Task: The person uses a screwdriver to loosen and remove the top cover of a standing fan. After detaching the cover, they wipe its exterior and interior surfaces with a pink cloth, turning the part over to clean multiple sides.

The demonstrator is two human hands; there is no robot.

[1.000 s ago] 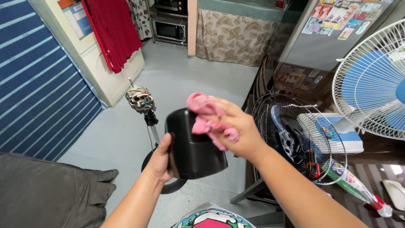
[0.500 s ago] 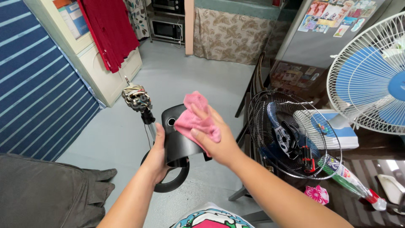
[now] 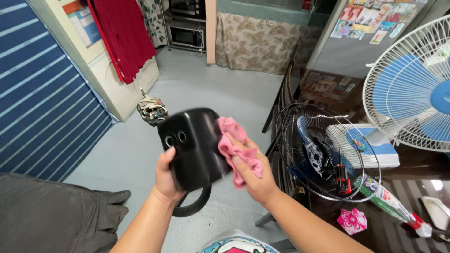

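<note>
In the middle of the frame I see my left hand (image 3: 165,175) gripping a black plastic cover (image 3: 194,147) from its left side, thumb on the front near two small round holes. My right hand (image 3: 251,175) is closed around a pink cloth (image 3: 234,143), pressing it against the cover's right edge.

At the upper right, small colourful cards and stickers (image 3: 370,21) sit in a cluster on a grey fridge door (image 3: 347,54). At the upper left, a poster (image 3: 79,18) with orange and blue patches hangs on a cream cabinet (image 3: 119,89), next to a red garment (image 3: 124,35). At the lower right, on the dark glossy desk (image 3: 403,236), lie a folded pink paper flower (image 3: 352,220) and a tube with a green, white and red label (image 3: 391,206). A wire fan guard (image 3: 300,126) leans beside a white and blue fan (image 3: 412,89).

The floor (image 3: 201,89) is pale grey. A bare fan motor (image 3: 152,111) stands just behind the cover. Blue striped shutters (image 3: 42,93) fill the left side, and a leaf-patterned curtain (image 3: 258,42) hangs at the top centre.
</note>
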